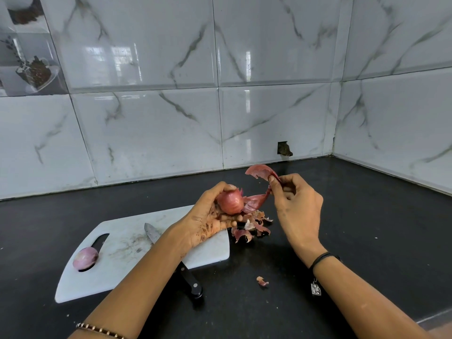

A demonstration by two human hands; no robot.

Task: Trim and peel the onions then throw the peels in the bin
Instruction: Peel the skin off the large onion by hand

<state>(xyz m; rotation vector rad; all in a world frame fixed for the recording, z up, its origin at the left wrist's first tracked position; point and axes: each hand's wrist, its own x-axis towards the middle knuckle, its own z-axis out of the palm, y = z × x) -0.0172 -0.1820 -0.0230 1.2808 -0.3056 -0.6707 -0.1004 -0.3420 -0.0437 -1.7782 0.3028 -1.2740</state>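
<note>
My left hand (208, 216) grips a red onion (230, 201) above the far right corner of the white cutting board (127, 243). My right hand (293, 201) pinches a strip of red peel (259, 172) that curls up and away from the onion, its lower end still hanging at the onion's side. A heap of torn peels (252, 228) lies on the black counter just right of the board. A peeled, pale purple onion (85, 258) sits at the board's handle slot on the left.
A knife (188, 277) with a black handle lies across the board, its blade partly under my left forearm. One small peel scrap (262, 281) lies on the black counter (367, 228) nearer to me. Marble-tiled walls close the back and right side. No bin is in view.
</note>
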